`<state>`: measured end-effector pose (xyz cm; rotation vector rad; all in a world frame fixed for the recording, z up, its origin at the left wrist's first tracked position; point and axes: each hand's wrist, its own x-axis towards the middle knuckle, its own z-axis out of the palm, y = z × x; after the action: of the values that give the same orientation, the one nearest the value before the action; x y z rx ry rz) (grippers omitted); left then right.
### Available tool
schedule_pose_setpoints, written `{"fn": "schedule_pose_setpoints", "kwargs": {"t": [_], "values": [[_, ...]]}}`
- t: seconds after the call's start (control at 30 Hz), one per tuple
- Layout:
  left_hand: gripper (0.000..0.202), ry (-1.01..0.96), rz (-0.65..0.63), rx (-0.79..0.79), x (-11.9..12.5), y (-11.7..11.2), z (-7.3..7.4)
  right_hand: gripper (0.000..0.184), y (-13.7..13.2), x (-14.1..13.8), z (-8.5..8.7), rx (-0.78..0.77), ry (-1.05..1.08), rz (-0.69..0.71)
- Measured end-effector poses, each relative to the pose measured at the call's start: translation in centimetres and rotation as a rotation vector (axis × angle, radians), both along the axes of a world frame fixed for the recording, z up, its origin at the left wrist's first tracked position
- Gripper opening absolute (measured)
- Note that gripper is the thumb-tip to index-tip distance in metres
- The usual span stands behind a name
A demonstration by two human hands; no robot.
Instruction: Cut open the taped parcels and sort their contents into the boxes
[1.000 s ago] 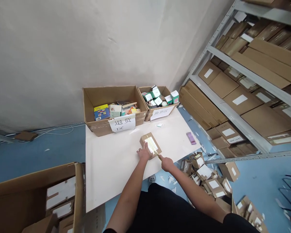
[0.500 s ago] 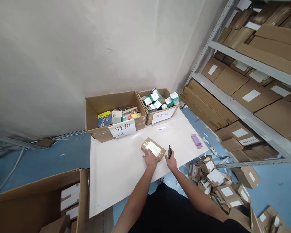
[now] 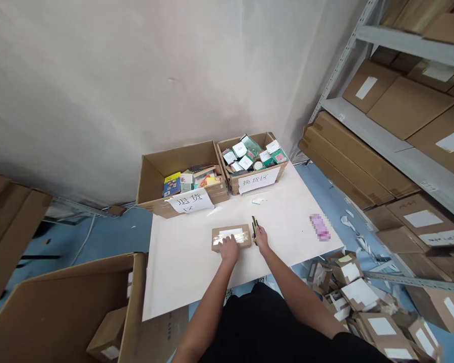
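A small taped cardboard box point(image 3: 245, 238) with a white label on top lies flat on the white table point(image 3: 181, 267). My left hand point(image 3: 230, 248) holds it from the near side, its fingers over the label and top edge. Just right of the box, my right hand point(image 3: 261, 236) is closed around a black and yellow utility knife point(image 3: 254, 224), which points away from me. The knife is apart from the box. How far its blade is out is too small to tell.
Two open cartons with paper signs, the left carton point(image 3: 147, 201) and right carton point(image 3: 280, 174), stand at the table's back. A blurred purple item point(image 3: 320, 227) lies at right. Opened boxes point(image 3: 382, 325) litter the floor beside the shelving point(image 3: 389, 133); a large carton point(image 3: 79, 277) stands left.
The small box has turned so its long side faces me and has shifted slightly left, with my left hand on it. My right hand has moved slightly left and up with the knife.
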<state>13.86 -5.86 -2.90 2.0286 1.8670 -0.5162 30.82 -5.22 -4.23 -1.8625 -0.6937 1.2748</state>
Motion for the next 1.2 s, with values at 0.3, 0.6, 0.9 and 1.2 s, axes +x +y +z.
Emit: {"fn": "schedule_pose_setpoints", "kwargs": {"t": [0.3, 0.6, 0.9, 1.2], "values": [[0.067, -0.083, -0.118, 0.033, -1.0, -1.0, -1.7, 0.023, -2.4, 4.7, 0.1, -0.182, 0.287, 0.222], [0.064, -0.082, -0.077, 0.046, -0.6, -1.1, -2.1, 0.013, -2.1, 3.5, 1.4, -0.206, -0.129, 0.415], [0.064, -0.078, -0.091, 0.051, -0.6, -1.5, -2.4, 0.021, -2.2, 2.8, 2.9, -0.185, -0.247, 0.571], [0.064, -0.089, -0.089, 0.059, -0.7, -1.2, -3.0, 0.025, -2.7, 1.7, 3.5, -0.168, -0.317, 0.517]]}}
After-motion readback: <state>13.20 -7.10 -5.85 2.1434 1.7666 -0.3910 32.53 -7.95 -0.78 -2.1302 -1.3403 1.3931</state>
